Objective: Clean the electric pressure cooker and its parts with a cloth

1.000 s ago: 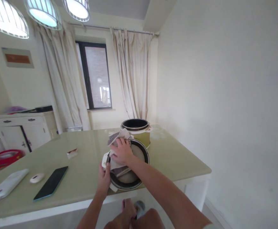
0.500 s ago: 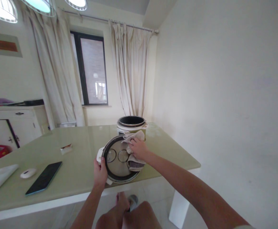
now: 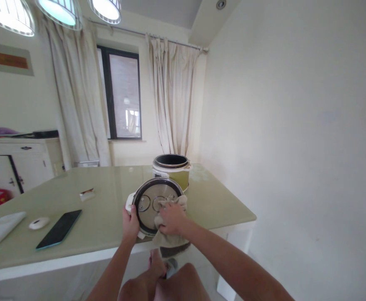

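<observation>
The round pressure cooker lid (image 3: 147, 213) stands tilted at the table's front edge, its metal inner face with a dark rim turned toward me. My left hand (image 3: 130, 223) grips its left side by the white handle part. A beige cloth (image 3: 167, 239) is bunched under my right hand (image 3: 171, 217), whose fingers press it against the lid's lower right face. Part of the cloth hangs below the table edge, showing a dark patch. Behind the lid is the cooker body (image 3: 180, 177), white and olive green, uncovered at the top with a dark interior.
On the green tabletop (image 3: 107, 209) to the left lie a black phone (image 3: 59, 230), a white rounded object (image 3: 39, 223), a white device (image 3: 2, 230) and a small packet (image 3: 87, 194). A wall (image 3: 295, 146) rises on the right. My legs are below the table edge.
My right hand has moved the cloth down and slightly left, from the lid's upper right rim to its lower right. My left hand keeps its hold. The view has shifted slightly.
</observation>
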`<state>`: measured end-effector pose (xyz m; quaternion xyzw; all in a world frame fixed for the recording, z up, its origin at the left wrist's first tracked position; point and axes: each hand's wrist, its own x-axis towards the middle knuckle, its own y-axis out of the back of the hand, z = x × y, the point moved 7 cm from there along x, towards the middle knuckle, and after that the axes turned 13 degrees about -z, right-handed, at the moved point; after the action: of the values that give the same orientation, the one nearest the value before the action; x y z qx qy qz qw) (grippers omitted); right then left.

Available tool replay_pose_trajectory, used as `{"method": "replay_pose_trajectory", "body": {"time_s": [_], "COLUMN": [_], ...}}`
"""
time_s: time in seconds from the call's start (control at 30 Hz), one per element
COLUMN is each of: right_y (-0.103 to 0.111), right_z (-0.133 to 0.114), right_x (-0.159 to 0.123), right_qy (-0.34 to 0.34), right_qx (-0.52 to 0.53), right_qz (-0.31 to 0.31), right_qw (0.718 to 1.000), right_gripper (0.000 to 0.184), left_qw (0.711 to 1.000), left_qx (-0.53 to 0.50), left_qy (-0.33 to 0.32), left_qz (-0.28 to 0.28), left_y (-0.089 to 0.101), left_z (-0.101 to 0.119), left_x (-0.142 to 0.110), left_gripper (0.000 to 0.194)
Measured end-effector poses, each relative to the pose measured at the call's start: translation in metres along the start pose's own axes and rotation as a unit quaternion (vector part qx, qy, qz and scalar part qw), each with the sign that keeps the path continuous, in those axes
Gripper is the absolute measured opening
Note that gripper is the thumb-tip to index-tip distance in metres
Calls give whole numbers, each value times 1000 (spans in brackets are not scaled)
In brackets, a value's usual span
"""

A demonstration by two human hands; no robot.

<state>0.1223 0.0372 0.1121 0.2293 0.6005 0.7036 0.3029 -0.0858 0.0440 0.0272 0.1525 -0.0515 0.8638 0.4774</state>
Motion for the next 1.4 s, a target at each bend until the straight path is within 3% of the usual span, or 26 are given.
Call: {"method": "replay_pose_trajectory", "body": {"time_s": [0.2, 0.53, 0.63, 0.77, 0.83, 0.9, 0.97, 1.03, 1.1, 1.27, 1.4], "right_y": [-5, -9, 16, 79, 93, 81, 49, 19, 4, 1, 0], "right_z": [-12, 7, 25, 44, 45, 42, 37, 35, 34, 37, 38], "right_x": [9, 4, 8, 3, 2, 10, 18, 19, 18, 14, 19], "right_qy": [32, 3, -58, -96, -82, -73, -69, -69, -64, -32, -30], "right_qx": [51, 205, 283, 310, 257, 175, 108, 73, 71, 121, 86], "right_qz": [10, 66, 85, 240, 277, 215, 113, 48, 36, 0, -32], "right_qw": [998, 977, 954, 915, 922, 958, 985, 994, 995, 992, 995], "right_gripper": [56, 70, 59, 53, 56, 59, 68, 81, 89, 105, 128], "left_qw": [1000, 999, 999, 999, 999, 999, 999, 1000, 1000, 999, 999], "left_qx": [-3, -25, -23, -17, -23, -25, -23, -21, -17, -1, -1], "left_qy": [11, 34, 39, 24, 16, 13, 13, 14, 19, 29, 29], "left_qz": [3, -19, -15, -23, -26, -23, -19, -12, -10, -19, -20], "left_y": [2, 1, 2, 2, 1, 2, 2, 3, 3, 3, 3], "left_z": [-2, -4, -9, -6, -2, 1, 2, 2, 1, -1, 1], "left_x": [0, -2, -1, -1, -3, -4, -5, -5, -4, -3, -4], "left_gripper": [58, 69, 69, 66, 66, 67, 69, 70, 69, 66, 67]}}
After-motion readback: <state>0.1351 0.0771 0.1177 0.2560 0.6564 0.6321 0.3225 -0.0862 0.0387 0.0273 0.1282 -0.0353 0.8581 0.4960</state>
